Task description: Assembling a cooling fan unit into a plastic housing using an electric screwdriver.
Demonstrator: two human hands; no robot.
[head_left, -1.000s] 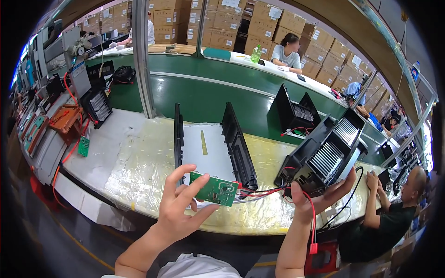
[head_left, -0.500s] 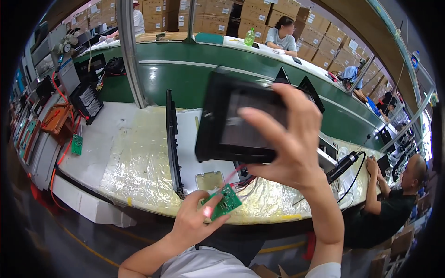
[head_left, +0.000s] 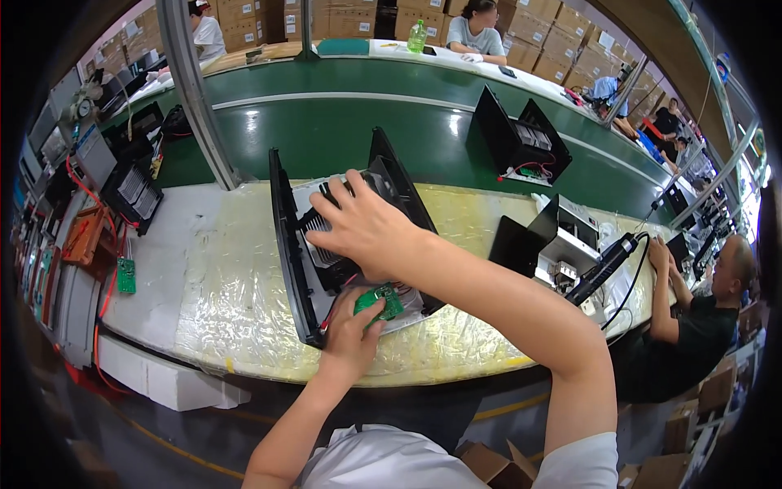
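Note:
An open black housing [head_left: 297,281] with upright side panels stands on the workbench in front of me. Inside it sits a black unit with silver metal fins [head_left: 322,248]. My right hand [head_left: 362,228] reaches across from the right and grips this unit from above, its fingers spread over the top; the palm hides part of it. At the near end of the housing, my left hand [head_left: 350,334] pinches a green circuit board [head_left: 383,303] by its left side. Wires run by the board, partly hidden under my right forearm.
A black electric screwdriver [head_left: 604,267] hangs at the right beside an opened metal-and-black unit [head_left: 562,236]. Another open black housing [head_left: 525,134] stands on the green conveyor [head_left: 326,126]. A co-worker [head_left: 700,326] sits close on the right. A metal post [head_left: 195,98] rises at left.
My right hand has lowered the black finned unit from mid-air into the housing. My left hand has moved forward with the circuit board, up to the housing's near end.

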